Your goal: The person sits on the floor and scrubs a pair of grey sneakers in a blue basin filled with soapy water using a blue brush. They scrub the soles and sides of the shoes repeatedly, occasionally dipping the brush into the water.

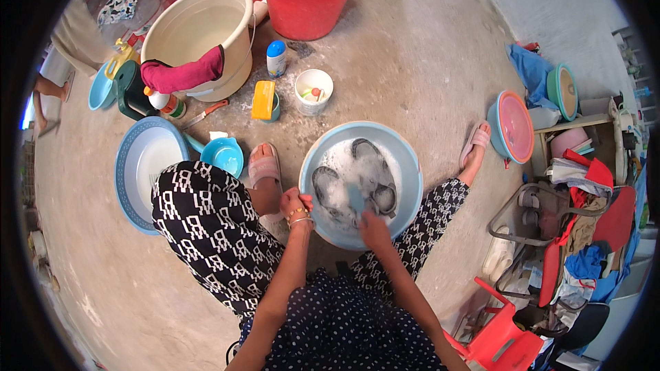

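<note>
Between my feet stands a light blue plastic basin [416, 185] of foamy water. A pair of dark grey shoes [379, 172] lies in the suds, partly covered by foam. My right hand [375, 232] grips the handle of a blue brush [356, 197] over the shoes; both are blurred, and the brush's bristles are hidden. At the basin's left rim, my left hand [297, 203] is closed on the edge, with bracelets on its wrist.
To the left are a blue basin [121, 178] of cloudy water, a turquoise dipper [221, 154] and a knife [206, 113]. Ahead stand a cream bucket [240, 54], a red tub [309, 13] and a white cup [312, 105]. A red chair [502, 337] and cluttered rack flank the right. Another person's legs [49, 95] appear far left.
</note>
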A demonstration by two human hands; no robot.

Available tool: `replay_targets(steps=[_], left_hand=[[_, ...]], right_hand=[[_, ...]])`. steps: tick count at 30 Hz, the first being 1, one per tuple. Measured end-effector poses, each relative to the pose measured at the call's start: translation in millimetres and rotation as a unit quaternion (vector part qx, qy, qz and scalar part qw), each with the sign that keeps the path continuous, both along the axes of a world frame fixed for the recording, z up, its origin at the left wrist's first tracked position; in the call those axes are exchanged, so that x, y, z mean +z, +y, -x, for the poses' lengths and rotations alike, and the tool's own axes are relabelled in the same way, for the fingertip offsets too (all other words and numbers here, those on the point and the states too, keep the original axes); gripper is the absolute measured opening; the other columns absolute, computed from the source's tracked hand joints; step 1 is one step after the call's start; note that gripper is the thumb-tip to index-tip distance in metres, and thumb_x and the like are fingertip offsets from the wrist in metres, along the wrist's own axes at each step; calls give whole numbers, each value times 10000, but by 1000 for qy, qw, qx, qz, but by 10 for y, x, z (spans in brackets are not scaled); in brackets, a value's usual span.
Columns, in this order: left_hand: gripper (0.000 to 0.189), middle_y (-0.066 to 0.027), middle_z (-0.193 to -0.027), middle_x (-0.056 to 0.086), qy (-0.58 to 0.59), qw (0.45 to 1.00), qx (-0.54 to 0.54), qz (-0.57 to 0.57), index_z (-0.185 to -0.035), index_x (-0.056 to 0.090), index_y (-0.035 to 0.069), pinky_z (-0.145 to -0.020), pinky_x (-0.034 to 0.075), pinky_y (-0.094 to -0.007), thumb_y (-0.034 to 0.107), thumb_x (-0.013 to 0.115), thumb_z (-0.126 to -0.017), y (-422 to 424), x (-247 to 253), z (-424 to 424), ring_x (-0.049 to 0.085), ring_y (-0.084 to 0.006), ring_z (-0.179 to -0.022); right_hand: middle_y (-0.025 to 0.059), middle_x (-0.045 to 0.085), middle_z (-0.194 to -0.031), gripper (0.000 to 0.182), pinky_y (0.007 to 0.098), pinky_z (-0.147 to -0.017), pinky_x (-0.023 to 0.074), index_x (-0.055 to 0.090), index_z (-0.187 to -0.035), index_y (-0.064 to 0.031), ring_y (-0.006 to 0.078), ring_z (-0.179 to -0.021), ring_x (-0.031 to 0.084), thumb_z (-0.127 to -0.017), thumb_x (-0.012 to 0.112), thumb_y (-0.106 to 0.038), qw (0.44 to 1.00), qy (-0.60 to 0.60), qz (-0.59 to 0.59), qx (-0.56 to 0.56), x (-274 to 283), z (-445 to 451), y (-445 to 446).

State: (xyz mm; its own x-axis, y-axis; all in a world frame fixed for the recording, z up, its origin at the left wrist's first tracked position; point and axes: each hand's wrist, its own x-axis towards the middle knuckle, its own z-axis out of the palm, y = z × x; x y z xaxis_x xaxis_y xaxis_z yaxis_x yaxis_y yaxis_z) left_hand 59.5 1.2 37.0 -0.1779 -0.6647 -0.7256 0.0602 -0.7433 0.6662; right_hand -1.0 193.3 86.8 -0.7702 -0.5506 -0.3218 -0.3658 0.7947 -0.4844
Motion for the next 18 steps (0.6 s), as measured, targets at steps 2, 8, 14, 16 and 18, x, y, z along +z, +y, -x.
replay_targets(steps=[2,8,14,16,18], left_hand=[[142,-87,-513,554,-4,1000,6,5,-777,551,46,-307,327,-258,175,515,-821,-4,-47,-25,410,-137,-324],[158,-68,-501,540,-25,999,22,6,-792,566,37,-311,310,-244,191,534,-806,-20,-40,-40,400,-125,-321],[140,-57,-478,516,-14,1000,4,-3,-780,566,43,-306,287,-250,179,539,-795,-36,-108,-27,375,-125,-309],[138,-53,-469,506,-20,1000,19,-4,-774,566,46,-303,277,-251,180,540,-794,-35,-108,-38,362,-124,-302],[139,-49,-460,496,-21,999,33,-12,-766,563,49,-300,269,-250,184,542,-792,-22,-76,-13,351,-122,-296]], right_hand=[[235,589,-818,212,499,-686,439,531,-959,-21,386,-761,574,-800,495,-155,989,-72,-128,29,65,-228,-90],[242,579,-779,187,528,-669,429,503,-933,-43,425,-750,559,-795,478,-166,982,-111,-107,109,396,-194,-404],[224,583,-734,162,512,-658,435,528,-881,-46,405,-740,566,-800,486,-180,988,-43,-102,103,26,136,-687],[222,589,-732,168,497,-657,440,550,-897,-47,396,-740,572,-797,497,-172,997,-10,-60,55,56,333,-725],[223,595,-748,183,479,-662,444,562,-931,-47,390,-744,576,-790,510,-152,999,-31,19,39,-8,460,-705]])
